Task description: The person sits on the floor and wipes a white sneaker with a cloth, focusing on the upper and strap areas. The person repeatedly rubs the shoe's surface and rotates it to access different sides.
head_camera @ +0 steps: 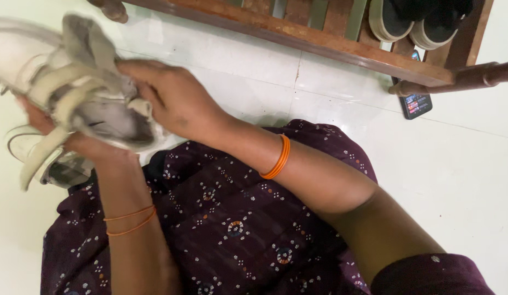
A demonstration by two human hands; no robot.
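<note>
A pale, glossy tiled floor [456, 180] is filling most of the view, soft light reflecting off it and thin grout lines crossing it. A low wooden rack [319, 38] with slats is running along the top edge, its turned legs resting on the tiles. A pair of dark slip-on shoes [418, 19] with pale soles is sitting on the slats. A phone [415, 102] with a lit screen is lying on the floor beside the rack's leg.

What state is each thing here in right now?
White strap shoe: lifted, straps loose, held by both hands.
Left hand: under the shoe, gripping it.
Right hand: pressed on the shoe's opening.
Second shoe: lying on the floor.
Phone: on the floor, screen lit.
Dark shoes: on the wooden rack.
</note>
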